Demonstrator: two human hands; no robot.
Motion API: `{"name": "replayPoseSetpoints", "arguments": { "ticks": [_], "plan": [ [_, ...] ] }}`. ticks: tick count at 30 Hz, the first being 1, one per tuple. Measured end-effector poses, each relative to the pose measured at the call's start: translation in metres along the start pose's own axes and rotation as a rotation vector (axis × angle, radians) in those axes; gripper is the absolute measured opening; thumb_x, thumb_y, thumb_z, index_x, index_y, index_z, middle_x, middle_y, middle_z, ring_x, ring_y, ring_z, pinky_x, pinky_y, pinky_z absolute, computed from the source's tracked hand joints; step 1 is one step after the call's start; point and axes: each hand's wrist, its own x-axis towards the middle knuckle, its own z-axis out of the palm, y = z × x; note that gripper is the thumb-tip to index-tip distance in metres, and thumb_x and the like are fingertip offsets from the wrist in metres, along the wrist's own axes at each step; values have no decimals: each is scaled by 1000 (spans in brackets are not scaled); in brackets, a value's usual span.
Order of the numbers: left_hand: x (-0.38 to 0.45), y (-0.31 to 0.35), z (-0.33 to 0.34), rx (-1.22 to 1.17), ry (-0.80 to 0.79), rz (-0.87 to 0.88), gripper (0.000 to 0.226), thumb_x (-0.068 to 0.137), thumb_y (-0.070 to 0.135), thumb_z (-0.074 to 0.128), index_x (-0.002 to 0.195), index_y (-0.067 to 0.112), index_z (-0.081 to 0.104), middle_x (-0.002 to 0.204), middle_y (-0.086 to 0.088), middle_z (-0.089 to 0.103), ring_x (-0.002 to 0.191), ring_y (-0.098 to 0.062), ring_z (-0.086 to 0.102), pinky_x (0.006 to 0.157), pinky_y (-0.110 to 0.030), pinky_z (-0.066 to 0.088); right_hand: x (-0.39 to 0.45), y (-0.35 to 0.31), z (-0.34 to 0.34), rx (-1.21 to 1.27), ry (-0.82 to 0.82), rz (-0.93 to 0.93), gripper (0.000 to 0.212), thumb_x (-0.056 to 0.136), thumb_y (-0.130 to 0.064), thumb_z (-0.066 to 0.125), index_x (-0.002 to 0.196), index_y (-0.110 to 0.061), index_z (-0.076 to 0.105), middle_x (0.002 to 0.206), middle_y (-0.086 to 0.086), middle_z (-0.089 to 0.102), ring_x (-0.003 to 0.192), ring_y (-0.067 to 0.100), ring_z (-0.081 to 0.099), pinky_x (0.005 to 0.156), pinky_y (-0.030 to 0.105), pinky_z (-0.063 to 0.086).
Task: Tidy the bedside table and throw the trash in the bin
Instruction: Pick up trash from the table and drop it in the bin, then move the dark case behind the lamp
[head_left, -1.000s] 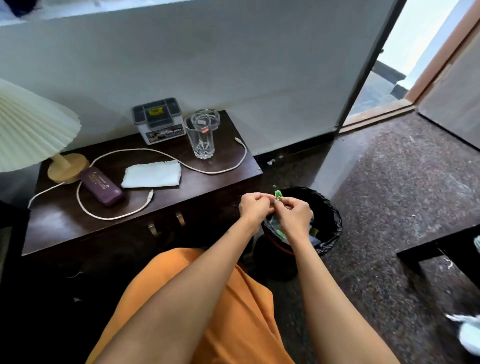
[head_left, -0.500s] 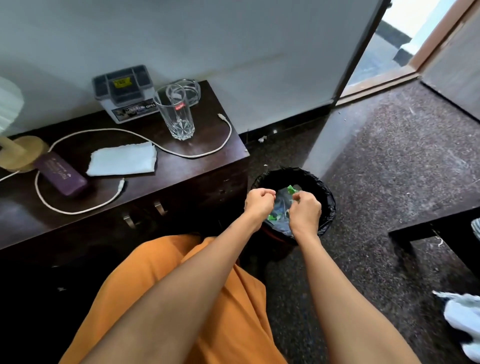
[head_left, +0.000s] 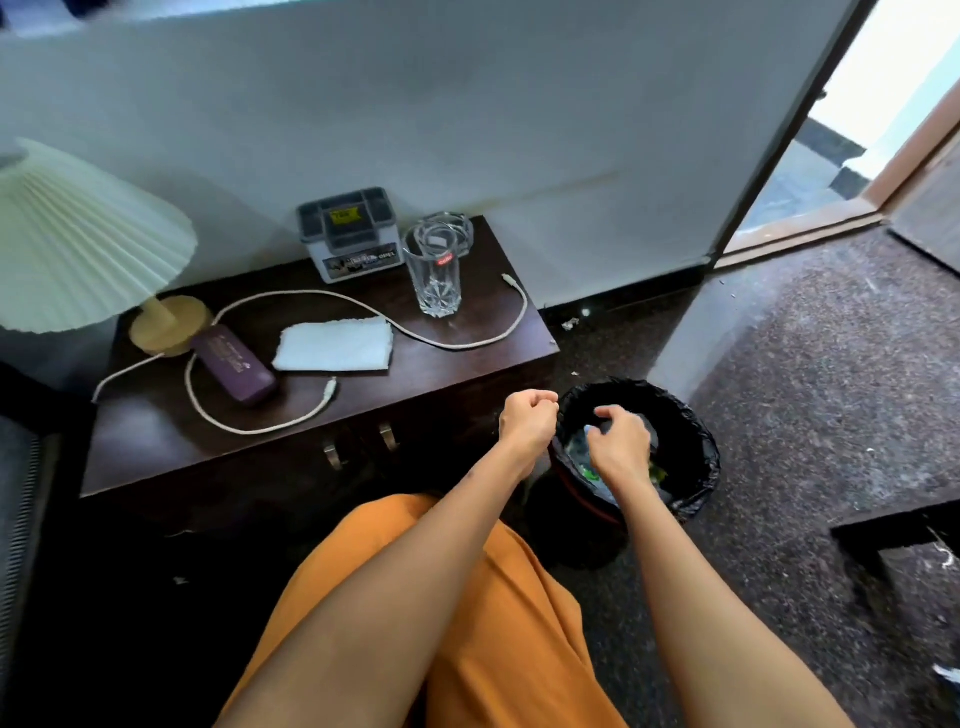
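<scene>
The dark wooden bedside table (head_left: 156, 447) stands to the left. The round bin (head_left: 698, 447), lined with a black bag, stands on the floor by the table's right end. Green and clear wrappers (head_left: 587, 470) lie inside the bin. My right hand (head_left: 621, 441) hovers over the bin's left half, its fingers loosely curled and apart, with nothing visible in it. My left hand (head_left: 527, 423) is a closed fist just left of the bin's rim, in front of the table's edge. No object shows in the fist.
On the table: a pleated lamp (head_left: 78, 244), a purple case (head_left: 234, 364), a folded white cloth (head_left: 335, 345), a looping white cable (head_left: 467, 344), a tall glass (head_left: 436, 275), a glass ashtray (head_left: 452, 228) and a grey box (head_left: 348, 234). A dark bench corner (head_left: 893, 535) juts in at right.
The green wrapper pinched between both hands over the bin is gone from my fingers. The hands have drawn apart, the left toward the table.
</scene>
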Motion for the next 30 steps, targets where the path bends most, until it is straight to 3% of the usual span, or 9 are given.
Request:
{"name": "replayPoseSetpoints", "arguments": {
  "ticks": [8, 13, 16, 21, 30],
  "plan": [
    [-17, 10, -109, -137, 186, 119, 19, 89, 12, 45, 93, 13, 64, 96, -7, 67, 91, -23, 64, 92, -41, 53, -39, -87, 17, 39, -19, -219, 38, 85, -13, 59, 122, -8, 57, 135, 18, 48, 124, 30, 47, 101, 33, 36],
    [-27, 5, -187, -205, 337, 161, 18, 86, 8, 47, 89, 12, 64, 109, -21, 67, 108, -38, 61, 96, -46, 49, -62, -139, 37, 8, -66, -344, 37, 85, -11, 59, 121, -6, 58, 131, 17, 51, 123, 30, 48, 102, 33, 34],
    [-34, -1, -228, -222, 437, 161, 20, 87, 10, 47, 94, 9, 66, 108, -20, 68, 106, -35, 63, 95, -46, 50, -74, -166, 54, -25, -114, -417, 38, 85, -11, 58, 123, -4, 57, 135, 18, 49, 129, 28, 42, 106, 32, 30],
    [-44, -20, -283, -71, 623, 136, 27, 86, 13, 52, 105, 10, 70, 109, -11, 70, 105, -28, 62, 90, -30, 46, -89, -201, 86, -65, -177, -505, 38, 85, -9, 58, 122, -4, 56, 133, 18, 50, 127, 28, 43, 104, 30, 31],
    [-21, -53, -328, 56, 712, -14, 24, 87, 14, 55, 104, 9, 71, 108, -12, 71, 104, -29, 63, 85, -28, 46, -67, -225, 117, -172, -248, -477, 44, 83, -10, 56, 126, -5, 53, 132, 18, 50, 125, 31, 45, 102, 35, 36]
  ]
}}
